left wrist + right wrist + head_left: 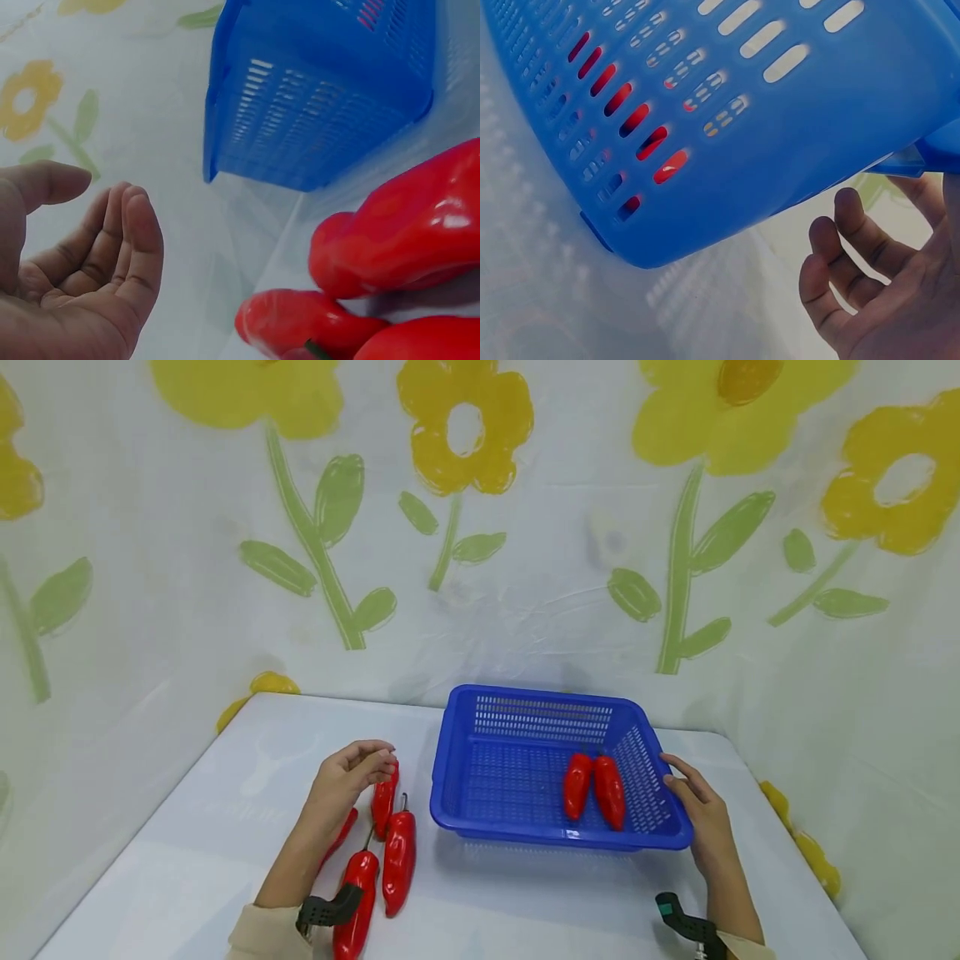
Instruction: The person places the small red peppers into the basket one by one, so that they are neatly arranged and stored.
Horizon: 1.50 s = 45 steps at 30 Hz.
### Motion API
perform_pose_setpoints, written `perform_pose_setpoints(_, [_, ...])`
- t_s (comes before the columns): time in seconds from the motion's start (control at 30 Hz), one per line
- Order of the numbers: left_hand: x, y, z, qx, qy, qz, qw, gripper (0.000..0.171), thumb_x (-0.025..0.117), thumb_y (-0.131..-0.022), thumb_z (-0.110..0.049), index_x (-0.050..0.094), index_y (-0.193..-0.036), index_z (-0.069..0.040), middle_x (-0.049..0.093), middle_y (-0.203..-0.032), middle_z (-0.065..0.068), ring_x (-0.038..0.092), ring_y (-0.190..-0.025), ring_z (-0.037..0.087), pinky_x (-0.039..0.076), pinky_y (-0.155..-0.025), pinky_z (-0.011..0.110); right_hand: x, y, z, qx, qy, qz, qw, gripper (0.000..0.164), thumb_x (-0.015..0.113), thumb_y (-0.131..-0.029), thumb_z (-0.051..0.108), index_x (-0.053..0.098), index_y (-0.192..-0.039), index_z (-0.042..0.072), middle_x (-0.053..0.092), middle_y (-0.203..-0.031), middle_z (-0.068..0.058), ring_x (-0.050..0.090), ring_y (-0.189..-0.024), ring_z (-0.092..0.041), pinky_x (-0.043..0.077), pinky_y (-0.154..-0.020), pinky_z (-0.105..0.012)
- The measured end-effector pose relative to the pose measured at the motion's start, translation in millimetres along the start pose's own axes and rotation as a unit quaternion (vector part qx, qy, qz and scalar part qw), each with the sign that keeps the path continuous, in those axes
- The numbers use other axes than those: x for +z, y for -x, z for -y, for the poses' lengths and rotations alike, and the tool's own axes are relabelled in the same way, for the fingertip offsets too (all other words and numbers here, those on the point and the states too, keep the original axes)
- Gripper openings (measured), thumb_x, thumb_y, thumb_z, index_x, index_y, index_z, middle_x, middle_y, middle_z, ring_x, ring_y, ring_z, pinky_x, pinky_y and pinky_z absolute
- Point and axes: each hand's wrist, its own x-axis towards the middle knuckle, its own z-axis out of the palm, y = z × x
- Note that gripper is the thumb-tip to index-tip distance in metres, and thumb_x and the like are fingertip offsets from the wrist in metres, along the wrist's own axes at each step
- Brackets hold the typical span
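Note:
A blue plastic basket [487,835] with slotted walls stands on the white table, two red peppers [609,793] lying inside near its right wall. At that side my right hand [705,818] holds the rim with thumb and forefinger. In the right wrist view its other fingers [826,238] curl loosely below the rim. To the left, my left hand [348,781] hovers over several red peppers [399,860], fingers loosely bent and holding nothing. The left wrist view shows a gap between thumb and fingertips, with large red peppers [405,225] at the lower right.
A pale cloth wall [555,543] printed with yellow flowers rises behind the table [247,768] and on both sides. Black camera mounts [330,910] sit on both wrists.

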Motion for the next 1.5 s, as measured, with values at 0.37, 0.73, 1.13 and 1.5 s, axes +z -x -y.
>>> perform_pose_setpoints(0.37, [-16.4,-4.8,2.5,-0.009,-0.014,0.005,0.9998,0.047,0.065,-0.098,-0.036,0.06,-0.13,-0.002,0.064,-0.124,0.021,0.064,-0.111,0.036,0.051,-0.099,0.042,-11.1,1.7,2.9,0.005,-0.023,0.0,1.0,0.052,0.054,-0.101,0.047,0.045,-0.151,0.034,0.059,-0.107,0.011,0.065,-0.086,-0.002,0.059,-0.073,-0.025])
perform_pose_setpoints(0.73, [-53.1,-11.2,33.4,-0.002,-0.233,0.007,0.9725,0.066,0.063,-0.088,-0.063,0.062,-0.129,-0.012,0.068,-0.118,0.011,0.066,-0.102,0.028,0.054,-0.088,0.055,-11.1,0.6,5.6,-0.008,-0.019,-0.001,1.0,0.053,0.054,-0.101,0.048,0.045,-0.151,0.033,0.06,-0.103,0.015,0.066,-0.085,-0.001,0.059,-0.072,-0.025])
perform_pose_setpoints(1.13, [-66.2,7.3,9.6,-0.049,-0.269,0.042,0.9609,0.052,0.069,-0.091,-0.044,0.064,-0.124,-0.005,0.068,-0.113,0.014,0.066,-0.096,0.028,0.052,-0.088,0.059,-4.7,1.3,5.7,0.0,-0.03,0.001,1.0,0.055,0.055,-0.101,0.047,0.043,-0.152,0.032,0.059,-0.104,0.019,0.065,-0.086,0.002,0.059,-0.073,-0.025])
perform_pose_setpoints(1.5, [-79.2,15.4,11.7,-0.1,-0.357,0.09,0.9243,0.04,0.073,-0.088,-0.036,0.068,-0.108,-0.002,0.065,-0.091,0.005,0.058,-0.085,0.022,0.055,-0.073,0.04,-0.2,2.0,1.9,-0.003,-0.05,0.008,0.999,0.053,0.056,-0.101,0.045,0.045,-0.151,0.032,0.06,-0.105,0.018,0.066,-0.086,0.001,0.059,-0.071,-0.023])
